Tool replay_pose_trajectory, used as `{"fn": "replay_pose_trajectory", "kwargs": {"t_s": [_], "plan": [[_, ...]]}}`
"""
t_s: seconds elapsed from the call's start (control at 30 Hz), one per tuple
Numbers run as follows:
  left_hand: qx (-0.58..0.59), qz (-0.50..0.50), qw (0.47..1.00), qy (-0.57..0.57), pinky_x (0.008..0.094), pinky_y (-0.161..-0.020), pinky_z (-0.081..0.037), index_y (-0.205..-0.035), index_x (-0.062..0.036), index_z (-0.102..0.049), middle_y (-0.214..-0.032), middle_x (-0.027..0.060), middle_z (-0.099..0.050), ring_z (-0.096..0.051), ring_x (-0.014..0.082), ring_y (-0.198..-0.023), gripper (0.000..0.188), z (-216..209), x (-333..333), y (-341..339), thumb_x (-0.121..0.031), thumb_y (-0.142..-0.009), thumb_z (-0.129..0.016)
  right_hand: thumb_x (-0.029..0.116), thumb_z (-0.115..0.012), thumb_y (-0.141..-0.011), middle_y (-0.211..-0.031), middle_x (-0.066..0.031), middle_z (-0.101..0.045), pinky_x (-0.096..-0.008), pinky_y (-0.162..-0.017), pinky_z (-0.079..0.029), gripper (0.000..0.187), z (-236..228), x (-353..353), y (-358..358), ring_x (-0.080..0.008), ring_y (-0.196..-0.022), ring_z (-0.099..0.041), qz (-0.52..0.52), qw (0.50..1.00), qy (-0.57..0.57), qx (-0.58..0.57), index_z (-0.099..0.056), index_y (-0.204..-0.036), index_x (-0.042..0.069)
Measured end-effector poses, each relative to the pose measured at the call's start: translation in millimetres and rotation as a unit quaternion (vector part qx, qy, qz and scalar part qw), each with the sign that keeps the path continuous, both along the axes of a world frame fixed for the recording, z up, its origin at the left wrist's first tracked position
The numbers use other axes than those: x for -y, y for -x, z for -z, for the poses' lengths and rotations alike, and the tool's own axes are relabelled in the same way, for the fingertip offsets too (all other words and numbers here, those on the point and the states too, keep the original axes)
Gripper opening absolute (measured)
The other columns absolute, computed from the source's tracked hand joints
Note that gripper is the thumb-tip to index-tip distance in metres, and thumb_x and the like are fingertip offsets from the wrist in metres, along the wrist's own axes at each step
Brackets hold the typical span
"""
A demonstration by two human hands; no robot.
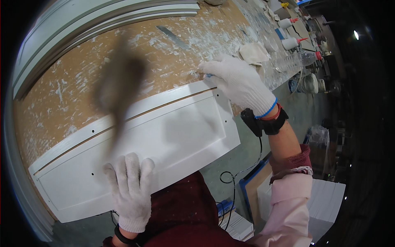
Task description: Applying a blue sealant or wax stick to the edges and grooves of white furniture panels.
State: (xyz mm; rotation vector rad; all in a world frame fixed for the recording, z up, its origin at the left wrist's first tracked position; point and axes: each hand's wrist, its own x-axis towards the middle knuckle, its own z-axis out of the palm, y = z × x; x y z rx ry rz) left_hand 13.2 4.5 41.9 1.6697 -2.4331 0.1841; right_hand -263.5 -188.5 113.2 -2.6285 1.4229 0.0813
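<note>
A white framed panel (135, 140), like a cabinet door or drawer front, lies at the near edge of the workbench, with several small dark holes in it. A separate white strip (92, 128) runs along its far side with a thin gap between. My left hand (131, 191), in a white knit glove, rests on the panel's near edge with fingers stretched out. At the far right corner, my gloved right hand (238, 80) is closed near the strip's end. A bit of blue shows at its fingertips; what it holds is too small to make out.
The brown workbench (160, 61) is strewn with white flakes; a flat grey strip (173, 38) lies there. Stacked mouldings (115, 16) stand at the back left. Right: a folded cloth (252, 53), red-tipped bottle (293, 43) and clear plastic bottle (298, 60). A dark blur (123, 78) hangs before the view.
</note>
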Motion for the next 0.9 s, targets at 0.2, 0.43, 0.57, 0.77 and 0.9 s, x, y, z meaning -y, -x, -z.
{"fn": "replay_pose_trajectory", "kwargs": {"t_s": [0.2,0.43,0.57,0.77,0.9], "plan": [[-0.045,0.006,0.999,0.010,0.0577,-0.098,-0.048,-0.113,-0.0141,-0.059,-0.122,0.0118,-0.055,-0.055,0.0335,-0.113,0.032,2.7,1.1,1.5,-0.005,-0.082,-0.062,0.013,-0.060,-0.087,-0.096,-0.0159,-0.064,-0.0401,-0.081,-0.049,0.028,-7.9,-2.9,13.6,-0.0339,-0.093,-0.062,0.104,0.993,0.043,-0.035,-0.063,-0.114,0.006],[-0.054,0.014,0.998,-0.017,0.0580,-0.105,-0.040,-0.118,-0.0100,-0.059,-0.128,0.0159,-0.053,-0.051,0.0355,-0.121,0.035,0.4,-1.8,-3.0,-0.006,-0.083,-0.058,0.023,-0.061,-0.088,-0.105,-0.0147,-0.068,-0.0357,-0.081,-0.051,0.034,5.7,-51.1,12.8,-0.0301,-0.094,-0.066,0.205,0.967,0.023,0.153,-0.064,-0.118,0.007],[-0.058,0.016,0.997,-0.049,0.0587,-0.112,-0.034,-0.122,-0.0081,-0.058,-0.135,0.0170,-0.051,-0.046,0.0364,-0.130,0.038,-2.7,-3.3,-2.3,-0.006,-0.085,-0.057,0.025,-0.061,-0.089,-0.105,-0.0165,-0.067,-0.0372,-0.083,-0.051,0.035,20.8,-70.8,9.3,-0.0311,-0.095,-0.065,0.252,0.950,0.042,0.179,-0.064,-0.120,0.009],[-0.058,0.018,0.998,-0.033,0.0583,-0.113,-0.032,-0.125,-0.0090,-0.057,-0.138,0.0156,-0.048,-0.043,0.0352,-0.133,0.042,4.5,-5.1,-2.0,-0.004,-0.083,-0.060,0.023,-0.060,-0.088,-0.097,-0.0164,-0.065,-0.0432,-0.076,-0.051,0.033,25.6,-74.5,1.5,-0.0352,-0.088,-0.064,0.231,0.961,0.067,0.135,-0.061,-0.118,0.010],[-0.036,0.009,0.999,-0.022,0.0575,-0.114,-0.032,-0.126,-0.0101,-0.056,-0.140,0.0150,-0.047,-0.042,0.0347,-0.134,0.044,7.6,-5.5,-2.0,-0.004,-0.083,-0.061,0.022,-0.058,-0.088,-0.092,-0.0160,-0.064,-0.0453,-0.073,-0.050,0.030,29.3,-70.6,-0.1,-0.0360,-0.083,-0.063,0.206,0.965,0.108,0.121,-0.059,-0.116,0.010]]}}
